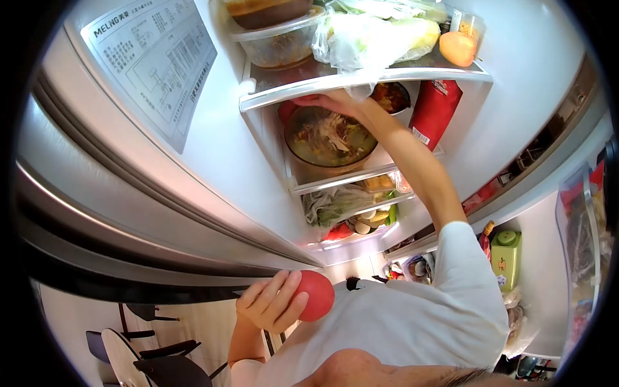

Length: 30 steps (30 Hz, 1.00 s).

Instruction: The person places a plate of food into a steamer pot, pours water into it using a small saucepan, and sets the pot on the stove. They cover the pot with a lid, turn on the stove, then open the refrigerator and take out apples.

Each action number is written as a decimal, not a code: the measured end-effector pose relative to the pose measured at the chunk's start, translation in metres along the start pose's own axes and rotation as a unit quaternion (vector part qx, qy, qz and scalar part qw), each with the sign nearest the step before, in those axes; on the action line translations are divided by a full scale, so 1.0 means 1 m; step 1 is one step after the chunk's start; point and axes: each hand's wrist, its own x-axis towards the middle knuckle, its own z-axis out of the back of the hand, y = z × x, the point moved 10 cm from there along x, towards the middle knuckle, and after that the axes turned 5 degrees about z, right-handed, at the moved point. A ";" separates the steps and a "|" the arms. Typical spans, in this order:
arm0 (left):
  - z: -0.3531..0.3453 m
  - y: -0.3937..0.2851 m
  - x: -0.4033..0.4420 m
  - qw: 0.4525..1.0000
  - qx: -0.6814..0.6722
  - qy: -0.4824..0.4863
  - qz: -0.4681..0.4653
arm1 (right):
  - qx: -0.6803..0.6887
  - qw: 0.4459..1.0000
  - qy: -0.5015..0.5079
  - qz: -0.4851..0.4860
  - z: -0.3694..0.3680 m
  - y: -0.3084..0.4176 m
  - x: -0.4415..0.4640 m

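Note:
My left hand (271, 302) is closed on a smooth red round object (316, 296), with its fingers across the left side. My right hand (332, 101) reaches into the fridge, under the front edge of the upper shelf (367, 80). Its visible fingers look stretched out over the back rim of a large bowl of food (330, 135). Beside the fingertips, at the bowl's back left, is another red thing (287, 111), partly hidden. Whether the fingers touch it is unclear.
Above are plastic containers (277, 42), bagged vegetables (380, 39) and a yellow-orange fruit (457, 48). A red package (435, 115) stands right of the bowl. Lower down are bagged greens (335, 205). The open door at right holds a green tin (506, 261). Chairs (171, 371) stand lower left.

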 end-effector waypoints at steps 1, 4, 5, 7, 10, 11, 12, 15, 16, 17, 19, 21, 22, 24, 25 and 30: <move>-0.001 -0.001 0.001 1.000 0.009 0.001 -0.002 | 0.019 1.000 0.017 0.008 -0.020 0.007 -0.015; -0.002 -0.004 0.002 1.000 0.028 -0.001 -0.011 | -0.167 0.983 -0.082 -0.011 -0.069 0.043 -0.092; -0.003 -0.005 0.003 0.999 0.032 -0.001 -0.011 | -0.227 0.969 -0.061 0.070 -0.089 0.058 -0.111; -0.005 -0.006 0.005 0.999 0.042 0.001 -0.010 | -0.302 0.945 -0.074 0.104 -0.103 0.058 -0.144; -0.001 -0.009 0.011 1.000 -0.018 -0.003 0.010 | -0.309 0.936 -0.092 0.144 -0.116 0.061 -0.183; 0.001 -0.009 0.013 0.999 -0.042 -0.013 0.019 | -0.349 0.917 -0.097 0.167 -0.120 0.068 -0.195; 0.000 -0.006 0.013 0.989 -0.137 -0.019 0.058 | -0.359 0.911 -0.107 0.171 -0.122 0.071 -0.206; -0.063 0.002 -0.036 0.744 -0.522 -0.048 0.414 | -0.373 0.903 -0.132 0.167 -0.126 0.079 -0.231; -0.090 0.004 -0.053 0.695 -0.542 0.010 0.472 | -0.367 0.908 -0.142 0.143 -0.125 0.077 -0.240; -0.110 0.000 -0.064 0.586 -0.626 -0.002 0.514 | -0.321 0.922 -0.169 0.138 -0.120 0.073 -0.251; -0.147 -0.015 -0.059 0.336 -0.747 -0.031 0.573 | -0.221 0.943 -0.215 0.123 -0.112 0.055 -0.272; -0.174 -0.029 -0.072 0.114 -0.817 -0.051 0.563 | -0.201 0.943 -0.225 0.136 -0.118 0.058 -0.291; -0.184 -0.037 -0.074 0.001 -0.836 -0.059 0.546 | -0.185 0.945 -0.224 0.147 -0.121 0.059 -0.299; -0.188 -0.049 -0.062 -0.096 -0.869 -0.069 0.481 | -0.163 0.949 -0.223 0.149 -0.131 0.061 -0.313; -0.190 -0.054 -0.058 -0.115 -0.867 -0.074 0.478 | -0.188 0.948 -0.201 0.159 -0.138 0.061 -0.316; -0.200 -0.067 -0.051 -0.136 -0.845 -0.087 0.510 | -0.431 0.884 -0.092 0.152 -0.182 0.067 -0.316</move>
